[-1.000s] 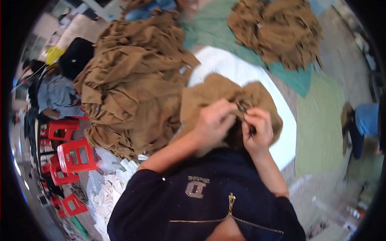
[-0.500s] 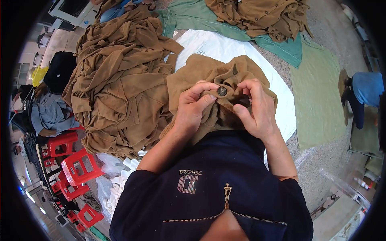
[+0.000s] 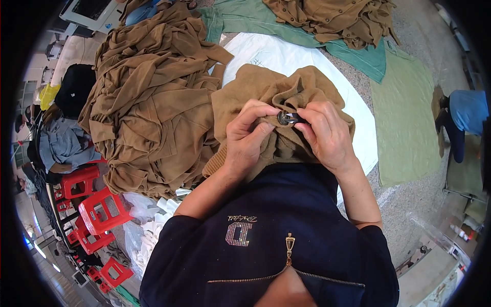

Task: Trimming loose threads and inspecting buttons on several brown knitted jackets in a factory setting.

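Observation:
A brown knitted garment lies bunched in front of my body. My left hand is closed in a pinch on its cloth, right beside a dark round button. In my right hand is a small dark-handled tool with short shiny metal blades, which looks like thread snips. The blades point left and meet the button's edge; whether they touch thread I cannot tell. Most of the tool's handle is hidden by my right fingers.
To the left rises a large heap of brown garments. More buttoned brown garments lie at the far side on green cloth. White sheeting spreads beneath my work. Red stools stand at lower left; a person in blue is at right.
My right thumb and fingers have come together, and the snips' blades now show between them at the button. My left hand keeps its pinch on the cloth.

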The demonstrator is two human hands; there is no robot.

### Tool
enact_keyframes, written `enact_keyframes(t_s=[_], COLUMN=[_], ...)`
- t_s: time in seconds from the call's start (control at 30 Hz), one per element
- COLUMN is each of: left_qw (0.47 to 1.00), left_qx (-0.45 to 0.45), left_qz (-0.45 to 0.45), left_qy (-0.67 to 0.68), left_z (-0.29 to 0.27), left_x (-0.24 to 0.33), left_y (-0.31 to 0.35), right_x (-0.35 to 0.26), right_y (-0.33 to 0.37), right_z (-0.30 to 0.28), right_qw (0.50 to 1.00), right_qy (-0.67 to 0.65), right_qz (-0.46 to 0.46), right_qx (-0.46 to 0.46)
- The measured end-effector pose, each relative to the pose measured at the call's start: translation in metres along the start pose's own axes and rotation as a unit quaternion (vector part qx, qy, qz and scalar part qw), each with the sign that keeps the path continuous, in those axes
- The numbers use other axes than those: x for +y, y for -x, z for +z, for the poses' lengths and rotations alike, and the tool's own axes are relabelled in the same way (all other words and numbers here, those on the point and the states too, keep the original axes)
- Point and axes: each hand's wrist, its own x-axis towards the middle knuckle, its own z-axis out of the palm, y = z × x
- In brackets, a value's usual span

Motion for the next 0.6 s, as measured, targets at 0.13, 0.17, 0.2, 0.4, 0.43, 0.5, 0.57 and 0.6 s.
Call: enact_keyframes(t_s=[0.13, 0.17, 0.2, 0.4, 0.43, 0.5, 0.57, 0.6], left_qw=[1.000, 1.000, 1.000, 1.000, 1.000, 0.999, 0.999, 0.999], left_qx=[0.008, 0.007, 0.006, 0.008, 0.008, 0.004, 0.005, 0.005], left_qz=[-0.005, -0.008, -0.010, -0.011, -0.012, -0.012, -0.015, -0.017], left_qy=[0.014, 0.020, 0.026, 0.027, 0.028, 0.035, 0.037, 0.039], left_z=[0.0019, 0.0025, 0.0028, 0.0013, 0.0016, 0.0025, 0.0033, 0.0035], left_x=[-0.0026, -0.0019, -0.0016, -0.0049, -0.0053, -0.0060, -0.0063, -0.0064], left_y=[0.0005, 0.0004, 0.0005, 0.0002, 0.0001, 0.0001, 0.0001, 0.0001], right_x=[0.0001, -0.0002, 0.0001, 0.0026, 0.0023, 0.0018, 0.0013, 0.0008], right_y=[0.0023, 0.0027, 0.0027, 0.0029, 0.0030, 0.0035, 0.0030, 0.0024], right_z=[0.0026, 0.0029, 0.0030, 0.0034, 0.0045, 0.0062, 0.0077, 0.0081], right_qw=[1.000, 1.000, 1.000, 1.000, 1.000, 1.000, 0.999, 0.999], right_qy=[0.016, 0.016, 0.016, 0.021, 0.017, 0.014, 0.016, 0.015], right_qz=[-0.009, -0.009, -0.008, -0.012, -0.012, -0.010, -0.014, -0.014], right_qx=[0.005, 0.006, 0.005, 0.012, 0.015, 0.017, 0.024, 0.024])
